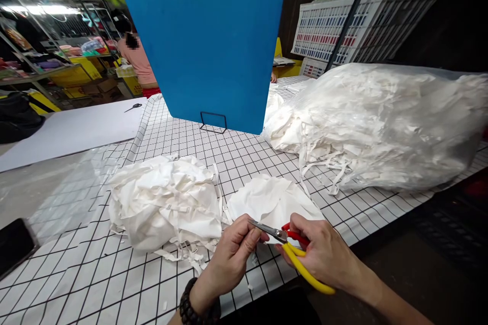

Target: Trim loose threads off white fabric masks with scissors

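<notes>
right hand (324, 256) closed around the yellow-and-red-handled metal snips (292, 249), low at the near table edge; left hand (232, 259), beaded bracelet at wrist, fingertips pinched at the blade tip; white fabric piece (272, 200) just behind; black-gridded white tabletop (114, 284); upright blue board (208, 35); bagged white scraps (381, 122) at right.

Lower centre, the snips (284, 241) show bare metal blades and glossy yellow-and-red plastic handles. Matt white cloth (168, 200) lies crumpled left; a glossy plastic bag (385, 122) sits upper right.
</notes>
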`<state>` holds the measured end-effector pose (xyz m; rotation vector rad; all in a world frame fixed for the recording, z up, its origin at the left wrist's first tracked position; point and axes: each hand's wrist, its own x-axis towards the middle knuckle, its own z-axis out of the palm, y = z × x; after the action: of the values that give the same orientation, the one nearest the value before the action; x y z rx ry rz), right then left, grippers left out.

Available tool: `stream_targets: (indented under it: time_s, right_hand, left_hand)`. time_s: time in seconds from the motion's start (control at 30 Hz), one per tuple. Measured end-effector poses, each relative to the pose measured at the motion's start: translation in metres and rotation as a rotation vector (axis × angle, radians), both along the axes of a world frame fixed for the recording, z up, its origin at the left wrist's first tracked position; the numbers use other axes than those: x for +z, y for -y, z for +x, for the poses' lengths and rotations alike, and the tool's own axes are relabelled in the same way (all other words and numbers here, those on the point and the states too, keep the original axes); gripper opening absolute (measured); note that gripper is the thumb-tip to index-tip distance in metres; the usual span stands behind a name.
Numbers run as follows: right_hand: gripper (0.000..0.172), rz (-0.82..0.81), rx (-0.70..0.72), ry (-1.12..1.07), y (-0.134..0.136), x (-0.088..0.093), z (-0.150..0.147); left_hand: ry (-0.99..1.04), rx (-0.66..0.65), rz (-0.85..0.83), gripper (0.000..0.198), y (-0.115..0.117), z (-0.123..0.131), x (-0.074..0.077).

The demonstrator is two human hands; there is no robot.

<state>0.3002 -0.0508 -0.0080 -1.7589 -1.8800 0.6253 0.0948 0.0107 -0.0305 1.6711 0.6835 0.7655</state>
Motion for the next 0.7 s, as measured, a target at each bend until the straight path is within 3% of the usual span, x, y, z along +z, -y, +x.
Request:
stream_targets:
  time_s: [0.1,0.17,0.27,0.37,0.4,0.5,0.53,0.6,0.67,0.7]
  right_hand:
    - [0.034,-0.103,-0.016,-0.192,-0.004,-0.007,0.015]
    - [0.032,-0.133,-0.13,-0.254,-0.011,-0.018,0.03]
    - [0.039,-0.149,-0.365,-0.087,-0.023,-0.041,0.049]
    - [0.028,-0.163,-0.441,-0.015,-0.034,-0.06,0.048]
    - [0.021,-0.143,-0.436,-0.054,-0.036,-0.062,0.043]
    - [0.013,-0.107,-0.385,-0.161,-0.038,-0.056,0.015]
    - [0.014,-0.105,-0.342,-0.224,-0.038,-0.05,0.006]
    - [0.021,-0.105,-0.185,-0.465,-0.039,-0.038,-0.007]
    - [0.028,-0.096,-0.095,-0.645,-0.045,-0.029,-0.003]
    - [0.03,-0.081,-0.139,-0.648,-0.051,-0.028,0.005]
  left_hand:
    - [0.024,0.012,-0.031,0.032,-0.001,0.0,-0.003]
    - [0.037,0.026,-0.046,0.032,-0.003,0.0,-0.005]
    - [-0.023,0.058,-0.03,0.033,-0.004,-0.001,-0.009]
    - [-0.225,0.08,0.059,0.027,-0.005,0.004,-0.019]
    - [-0.298,0.086,0.102,0.035,-0.005,0.009,-0.024]
    - [-0.462,0.095,0.244,0.084,-0.01,0.03,-0.042]
    - [-0.501,0.089,0.279,0.082,-0.014,0.037,-0.046]
    - [-0.559,0.069,0.305,0.047,-0.024,0.046,-0.047]
    - [-0.566,0.064,0.284,0.016,-0.039,0.041,-0.033]
    - [-0.557,0.09,0.279,0.011,-0.047,0.032,-0.021]
